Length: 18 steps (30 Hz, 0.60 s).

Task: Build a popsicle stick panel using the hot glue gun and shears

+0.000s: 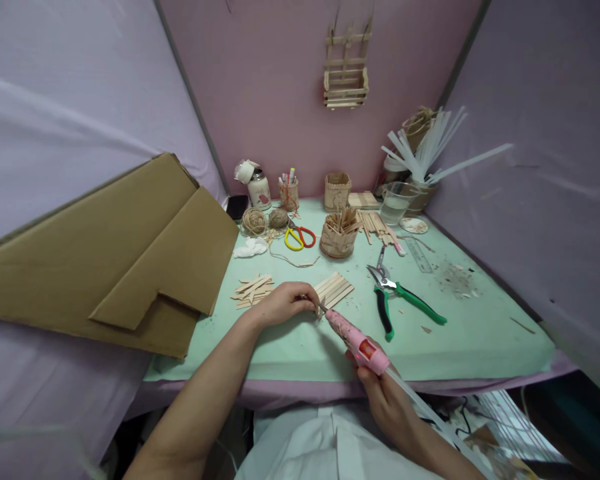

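Note:
My right hand point(377, 383) is wrapped around a pink hot glue gun point(353, 337), a long clear glue stick point(417, 400) trailing from its back end. The gun's nozzle points up and left, close to the fingertips of my left hand point(290, 300). Those fingers pinch a small wooden piece point(321, 308), mostly hidden by the hand; whether the nozzle touches it I cannot tell. Just behind lies a flat row of wooden craft sticks point(336, 288). Left of my left hand is a loose heap of cut sticks point(253, 291).
Green-handled pruning shears point(395, 290) lie right of the row. Behind stand a stick-filled wooden cup point(339, 233), red-and-yellow scissors point(300, 238) and twine balls point(255, 221). A water cup point(396, 203) is at back right. Folded cardboard point(130, 260) leans on the left.

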### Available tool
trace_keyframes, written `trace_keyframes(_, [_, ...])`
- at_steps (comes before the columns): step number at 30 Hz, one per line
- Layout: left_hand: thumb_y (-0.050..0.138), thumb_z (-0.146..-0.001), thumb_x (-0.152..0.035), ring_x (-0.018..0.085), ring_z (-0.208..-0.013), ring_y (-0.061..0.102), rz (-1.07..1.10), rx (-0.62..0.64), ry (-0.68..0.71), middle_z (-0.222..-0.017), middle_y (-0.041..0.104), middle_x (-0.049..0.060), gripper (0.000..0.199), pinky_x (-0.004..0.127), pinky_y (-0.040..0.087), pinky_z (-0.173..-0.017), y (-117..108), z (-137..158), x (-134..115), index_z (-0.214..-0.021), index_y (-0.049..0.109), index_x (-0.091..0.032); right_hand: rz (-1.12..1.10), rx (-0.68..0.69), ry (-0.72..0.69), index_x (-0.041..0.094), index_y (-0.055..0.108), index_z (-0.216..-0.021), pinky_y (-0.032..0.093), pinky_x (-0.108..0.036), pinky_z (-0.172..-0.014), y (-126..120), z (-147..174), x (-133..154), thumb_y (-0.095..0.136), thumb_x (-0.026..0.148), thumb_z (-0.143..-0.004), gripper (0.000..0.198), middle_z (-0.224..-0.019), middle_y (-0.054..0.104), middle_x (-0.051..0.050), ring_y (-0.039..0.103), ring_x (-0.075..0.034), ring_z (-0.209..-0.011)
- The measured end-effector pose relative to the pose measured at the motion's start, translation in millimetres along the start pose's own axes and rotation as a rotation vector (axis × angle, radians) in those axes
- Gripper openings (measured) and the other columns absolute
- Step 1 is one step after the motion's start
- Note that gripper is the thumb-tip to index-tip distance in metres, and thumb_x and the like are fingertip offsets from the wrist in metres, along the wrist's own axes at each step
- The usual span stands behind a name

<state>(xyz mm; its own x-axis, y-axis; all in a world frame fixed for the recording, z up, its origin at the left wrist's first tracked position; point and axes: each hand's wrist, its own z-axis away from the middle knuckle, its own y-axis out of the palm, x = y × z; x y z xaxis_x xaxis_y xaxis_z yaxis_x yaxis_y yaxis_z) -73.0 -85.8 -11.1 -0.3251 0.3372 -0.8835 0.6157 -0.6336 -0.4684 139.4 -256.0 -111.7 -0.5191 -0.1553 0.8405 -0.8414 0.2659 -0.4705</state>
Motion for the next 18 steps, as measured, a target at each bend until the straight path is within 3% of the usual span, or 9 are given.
trace_keyframes(12, [0.058, -0.085, -0.023, 0.015, -0.084, 0.062, -0.019, -0.001, 0.003, -0.087, 0.070, 0.004, 0.012, 0.026, 0.048, -0.079, -0.2, 0.1, -1.3, -0.086, 0.068, -0.016, -0.020, 0.033, 0.042, 0.016, 0.069, -0.107, 0.048, -0.054, -0.100, -1.2, -0.3, 1.5, 0.046, 0.054, -0.092, 0.047, -0.112, 0.072, -0.015, 0.065, -0.033, -0.109])
trace_keyframes(18, [0.058, -0.085, -0.023, 0.015, -0.085, 0.062, -0.009, 0.001, 0.011, -0.087, 0.070, 0.004, 0.012, 0.026, 0.048, -0.079, -0.5, 0.2, -0.9, -0.085, 0.067, -0.015, -0.015, 0.023, -0.012, 0.018, 0.068, -0.107, 0.052, -0.047, -0.096, -3.3, -1.8, 4.7, 0.045, 0.049, -0.093, 0.041, -0.108, 0.073, -0.013, 0.067, -0.030, -0.105])
